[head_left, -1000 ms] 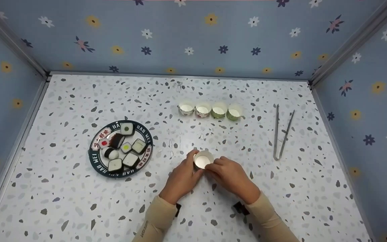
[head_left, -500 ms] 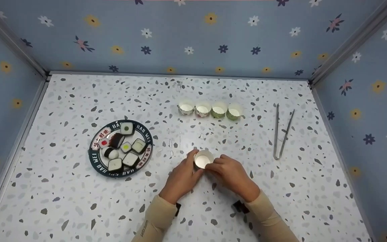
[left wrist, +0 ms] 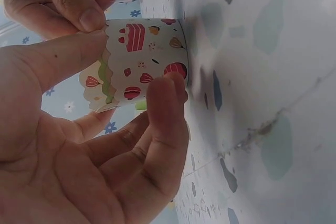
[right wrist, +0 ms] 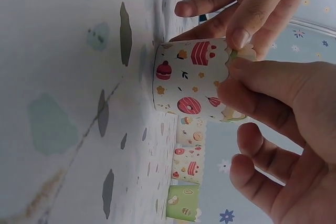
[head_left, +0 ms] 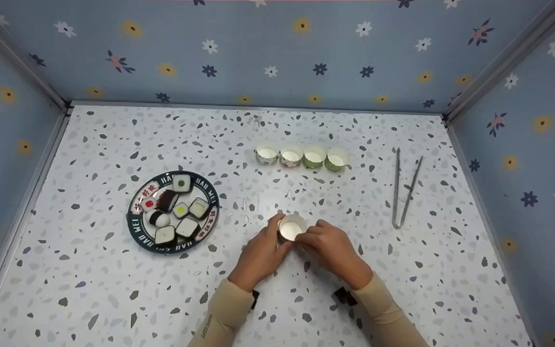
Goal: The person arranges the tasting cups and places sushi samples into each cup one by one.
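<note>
A paper cupcake cup (head_left: 291, 230) stands upright on the speckled table, white inside. Printed cakes and donuts cover its outer wall, below a scalloped rim (right wrist: 231, 64). My left hand (head_left: 259, 255) holds the cup from the left, with thumb at the rim and other fingers around the side. On the opposite side, my right hand (head_left: 331, 250) pinches the near right part of the rim between thumb and index finger. Both thumbs meet close together at the rim in the left wrist view, where the right hand's lower fingers are curled loosely and partly hidden.
Several more cupcake cups stand in a row behind, including a green one (head_left: 313, 163). At the left, a dark-rimmed plate (head_left: 136, 235) bears several sushi pieces (head_left: 199, 208). Metal tongs (head_left: 396, 193) lie spread at the right. Flowered panels (head_left: 239, 53) enclose the table.
</note>
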`<state>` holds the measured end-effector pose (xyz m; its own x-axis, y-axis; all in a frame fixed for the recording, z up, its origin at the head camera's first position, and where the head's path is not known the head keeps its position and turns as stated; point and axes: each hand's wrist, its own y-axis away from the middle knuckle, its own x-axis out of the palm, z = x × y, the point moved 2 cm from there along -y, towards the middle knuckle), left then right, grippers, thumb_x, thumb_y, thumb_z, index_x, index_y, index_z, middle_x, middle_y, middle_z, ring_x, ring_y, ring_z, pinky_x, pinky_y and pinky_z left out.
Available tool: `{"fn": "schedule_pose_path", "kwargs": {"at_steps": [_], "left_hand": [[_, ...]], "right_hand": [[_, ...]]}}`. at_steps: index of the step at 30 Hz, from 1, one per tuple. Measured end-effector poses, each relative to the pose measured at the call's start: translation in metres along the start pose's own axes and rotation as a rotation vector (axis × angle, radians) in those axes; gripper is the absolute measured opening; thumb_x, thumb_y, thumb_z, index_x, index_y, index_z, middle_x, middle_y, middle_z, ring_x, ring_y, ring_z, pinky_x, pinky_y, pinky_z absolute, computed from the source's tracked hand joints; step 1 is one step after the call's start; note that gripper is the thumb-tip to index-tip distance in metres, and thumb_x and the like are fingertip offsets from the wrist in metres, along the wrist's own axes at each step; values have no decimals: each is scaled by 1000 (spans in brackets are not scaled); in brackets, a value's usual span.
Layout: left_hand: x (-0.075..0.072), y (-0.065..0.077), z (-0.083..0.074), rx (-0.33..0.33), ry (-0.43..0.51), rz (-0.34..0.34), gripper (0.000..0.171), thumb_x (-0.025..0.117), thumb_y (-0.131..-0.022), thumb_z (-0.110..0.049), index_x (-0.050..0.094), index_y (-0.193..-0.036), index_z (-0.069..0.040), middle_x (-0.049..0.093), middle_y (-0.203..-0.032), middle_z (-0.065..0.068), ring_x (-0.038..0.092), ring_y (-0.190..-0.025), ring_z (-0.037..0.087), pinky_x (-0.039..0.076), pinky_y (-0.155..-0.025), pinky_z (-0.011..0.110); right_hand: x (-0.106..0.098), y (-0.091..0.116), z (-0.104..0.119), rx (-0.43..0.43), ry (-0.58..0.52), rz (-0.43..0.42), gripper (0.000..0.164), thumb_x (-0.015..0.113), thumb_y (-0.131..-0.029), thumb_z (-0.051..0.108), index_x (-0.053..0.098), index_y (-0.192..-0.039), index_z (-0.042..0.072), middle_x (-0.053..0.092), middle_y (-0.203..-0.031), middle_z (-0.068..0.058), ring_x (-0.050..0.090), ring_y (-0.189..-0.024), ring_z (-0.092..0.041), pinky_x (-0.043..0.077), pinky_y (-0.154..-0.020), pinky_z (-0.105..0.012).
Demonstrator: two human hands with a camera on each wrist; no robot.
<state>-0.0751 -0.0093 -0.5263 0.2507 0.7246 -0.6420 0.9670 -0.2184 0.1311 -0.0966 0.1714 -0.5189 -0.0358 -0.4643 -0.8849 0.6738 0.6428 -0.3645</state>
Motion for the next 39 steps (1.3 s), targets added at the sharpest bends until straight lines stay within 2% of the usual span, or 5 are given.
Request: {"fn": "schedule_pose_path", "kwargs": {"at_steps": [6, 11, 20, 31, 39], "left_hand": [[-1, -1, 0, 3, -4, -10, 64, 67, -97, -22, 34, -152, -12, 57, -136, 22, 59, -117, 40, 49, -90, 55], [-2, -2, 0, -12, 15, -3, 65, 65, -99, -24, 33, -153, -9, 55, -139, 22, 57, -120, 39, 48, -94, 54], [-2, -3, 3, 5, 5, -18, 66, 66, -99, -27, 33, -153, -8, 54, -139, 24, 58, -119, 42, 49, -91, 56], [1, -1, 2, 9, 18, 4, 64, 67, -98, -27, 34, -151, -13, 59, -131, 22, 62, -108, 42, 51, -79, 57], [0, -1, 2, 1, 20, 13, 65, 67, -97, -27, 33, -152, -14, 58, -133, 22, 61, -109, 42, 50, -80, 58]], "right_hand": [[-4, -1, 2, 0, -5, 2, 8, 81, -85, 9, 78, -90, 15, 66, -80, 6, 50, -68, -14, 47, -58, -25], [-18, -6, 5, -52, -24, -60, 6, 78, -87, 8, 78, -92, 12, 66, -81, 4, 51, -70, -15, 47, -59, -25], [-38, -38, -5, -103, 17, -151, 8, 75, -88, 4, 77, -94, 9, 69, -84, 0, 54, -71, -19, 49, -60, -28], [0, -101, -50, 15, 49, 45, 10, 70, -95, 11, 78, -101, 10, 72, -90, -3, 60, -80, -23, 51, -72, -34], [28, -124, -64, 43, 46, 164, 10, 69, -96, 13, 78, -100, 11, 74, -96, -4, 65, -89, -24, 52, -79, -37]]}}
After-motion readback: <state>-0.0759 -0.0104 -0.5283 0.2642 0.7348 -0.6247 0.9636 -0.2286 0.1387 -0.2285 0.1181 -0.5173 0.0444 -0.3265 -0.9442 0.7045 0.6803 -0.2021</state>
